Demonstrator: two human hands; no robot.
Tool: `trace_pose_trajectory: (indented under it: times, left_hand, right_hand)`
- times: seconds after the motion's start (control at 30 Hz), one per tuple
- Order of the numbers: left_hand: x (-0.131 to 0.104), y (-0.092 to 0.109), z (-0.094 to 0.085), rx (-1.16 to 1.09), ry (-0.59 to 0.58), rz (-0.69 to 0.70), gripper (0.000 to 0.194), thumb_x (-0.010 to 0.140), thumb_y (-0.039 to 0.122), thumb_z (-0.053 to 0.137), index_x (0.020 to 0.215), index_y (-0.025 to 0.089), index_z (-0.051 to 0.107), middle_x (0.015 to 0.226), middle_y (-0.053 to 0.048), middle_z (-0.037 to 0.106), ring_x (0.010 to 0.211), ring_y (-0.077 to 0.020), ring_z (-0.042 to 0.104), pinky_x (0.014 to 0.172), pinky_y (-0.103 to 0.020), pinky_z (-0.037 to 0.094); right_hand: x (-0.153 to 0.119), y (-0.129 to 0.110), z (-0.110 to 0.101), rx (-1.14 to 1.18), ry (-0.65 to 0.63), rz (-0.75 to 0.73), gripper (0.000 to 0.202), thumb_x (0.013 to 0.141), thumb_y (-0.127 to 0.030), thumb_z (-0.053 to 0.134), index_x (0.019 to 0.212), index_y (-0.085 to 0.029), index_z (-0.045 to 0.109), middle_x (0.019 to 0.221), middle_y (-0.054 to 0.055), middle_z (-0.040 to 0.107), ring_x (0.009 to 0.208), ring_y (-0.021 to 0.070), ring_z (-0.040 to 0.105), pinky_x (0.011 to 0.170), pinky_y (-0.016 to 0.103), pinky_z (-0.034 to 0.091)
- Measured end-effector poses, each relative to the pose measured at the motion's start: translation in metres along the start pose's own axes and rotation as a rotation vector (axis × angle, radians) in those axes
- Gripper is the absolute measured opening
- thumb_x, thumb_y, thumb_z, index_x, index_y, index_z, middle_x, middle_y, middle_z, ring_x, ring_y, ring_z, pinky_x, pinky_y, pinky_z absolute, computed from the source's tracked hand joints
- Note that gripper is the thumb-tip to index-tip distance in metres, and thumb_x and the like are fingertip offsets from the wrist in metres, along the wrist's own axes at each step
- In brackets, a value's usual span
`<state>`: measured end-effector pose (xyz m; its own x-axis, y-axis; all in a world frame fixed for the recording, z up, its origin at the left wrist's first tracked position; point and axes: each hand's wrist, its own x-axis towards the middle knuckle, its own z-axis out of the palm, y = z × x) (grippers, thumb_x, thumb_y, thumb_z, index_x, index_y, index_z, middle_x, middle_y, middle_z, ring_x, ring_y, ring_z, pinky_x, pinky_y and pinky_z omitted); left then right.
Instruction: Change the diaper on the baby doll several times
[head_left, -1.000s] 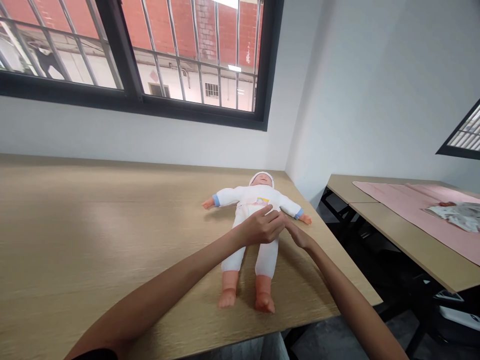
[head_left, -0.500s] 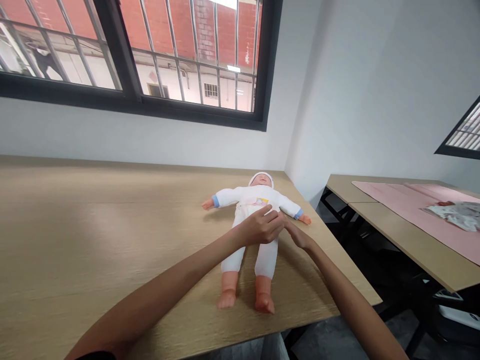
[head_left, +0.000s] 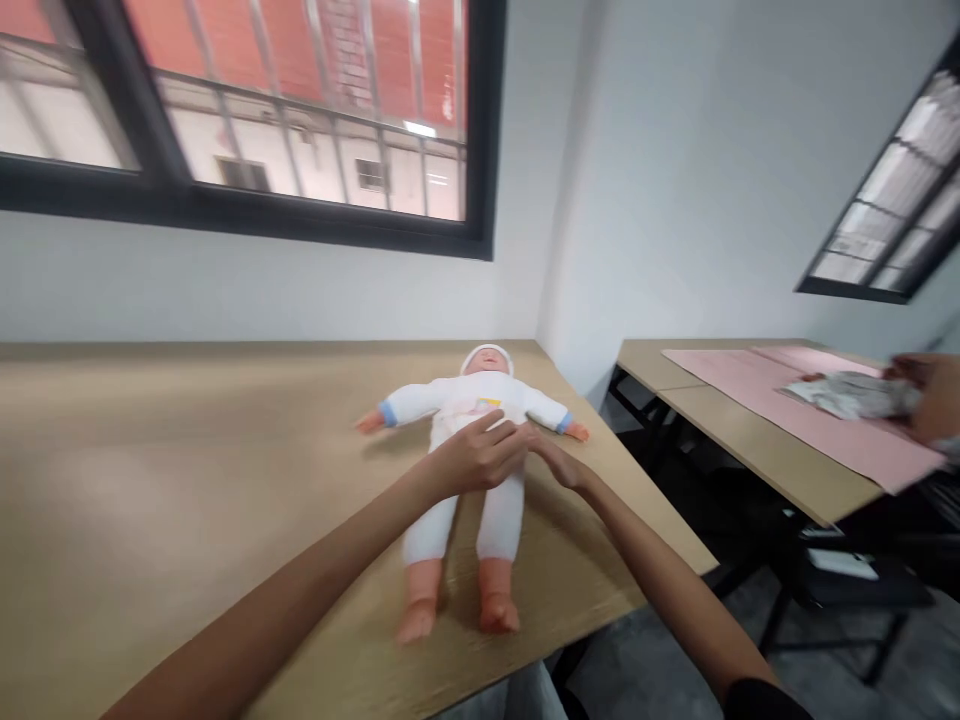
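A baby doll (head_left: pixel 465 398) in white clothes with blue cuffs lies on its back on the wooden table (head_left: pixel 187 480). Its arms are spread, its head in a white cap (head_left: pixel 466 358) is toward the wall, and its bare feet point at me. Over its waist, my left hand (head_left: pixel 486 455) has its fingers curled in and pressed together. Whatever lies between them is hidden. My right hand (head_left: pixel 556 462) meets it from the right at the doll's side; its fingertips are mostly covered by the left hand.
Beyond a gap on the right stands another table (head_left: pixel 757 455) with a pink cloth (head_left: pixel 795 420) and crumpled pale clothes (head_left: pixel 855 394). A brown, blurred object (head_left: pixel 941 395) is at the right edge. Below it is a dark stool (head_left: pixel 862 590) bearing something white. A barred window (head_left: pixel 322 215) faces me.
The view has swung right, so the doll and both hands appear further left and more of the other table shows. My hands stay together at the doll's waist.
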<state>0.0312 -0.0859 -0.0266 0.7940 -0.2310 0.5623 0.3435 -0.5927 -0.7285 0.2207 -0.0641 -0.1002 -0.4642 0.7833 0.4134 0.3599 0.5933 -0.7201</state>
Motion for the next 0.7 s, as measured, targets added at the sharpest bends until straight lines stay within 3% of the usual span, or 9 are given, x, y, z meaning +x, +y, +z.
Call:
trace_pose_trajectory:
  times: [0.1,0.23,0.4,0.57,0.7]
  left_hand:
    - [0.001,-0.005,-0.001,-0.054,0.018,0.008,0.025,0.09,0.004,0.037,0.08,0.014,0.058,0.075,-0.002,0.06,0.066,-0.0147,0.054,0.078,-0.036,0.048]
    - [-0.006,-0.008,0.011,-0.064,0.054,0.056,0.03,0.091,0.003,0.034,0.083,0.016,0.06,0.078,-0.003,0.063,0.072,-0.0169,0.057,0.08,-0.038,0.047]
    - [-0.014,-0.007,0.019,-0.035,0.036,0.05,0.027,0.089,0.002,0.039,0.086,0.014,0.063,0.083,-0.006,0.066,0.079,-0.0197,0.058,0.083,-0.041,0.046]
    - [-0.017,-0.006,0.021,0.014,0.051,0.073,0.027,0.087,0.002,0.041,0.083,0.015,0.064,0.083,-0.006,0.066,0.08,-0.0201,0.058,0.085,-0.042,0.046]
    - [-0.02,-0.005,0.023,0.002,0.044,0.043,0.027,0.088,0.004,0.04,0.088,0.013,0.065,0.085,-0.008,0.066,0.083,-0.0204,0.06,0.087,-0.042,0.046]
  right_hand:
    - [0.007,-0.006,-0.001,0.053,-0.051,-0.061,0.035,0.095,-0.021,0.032,0.095,-0.016,0.067,0.114,0.007,0.064,0.112,0.016,0.055,0.108,0.031,0.034]
    - [0.016,-0.012,-0.007,0.114,-0.076,0.008,0.031,0.09,-0.005,0.036,0.079,-0.016,0.064,0.108,0.003,0.065,0.109,0.0126,0.054,0.106,0.028,0.035]
    - [0.017,-0.027,-0.01,0.237,-0.051,0.144,0.032,0.09,-0.006,0.041,0.067,-0.019,0.059,0.096,-0.001,0.067,0.107,0.0113,0.053,0.102,0.022,0.037]
    - [0.017,-0.024,-0.009,0.346,-0.057,0.083,0.032,0.091,-0.007,0.04,0.068,-0.019,0.059,0.095,-0.001,0.064,0.105,0.0119,0.053,0.101,0.021,0.037]
    - [0.019,-0.028,-0.01,0.299,-0.047,0.091,0.033,0.091,-0.01,0.042,0.064,-0.018,0.059,0.089,0.0,0.065,0.101,0.0127,0.055,0.099,0.022,0.039]
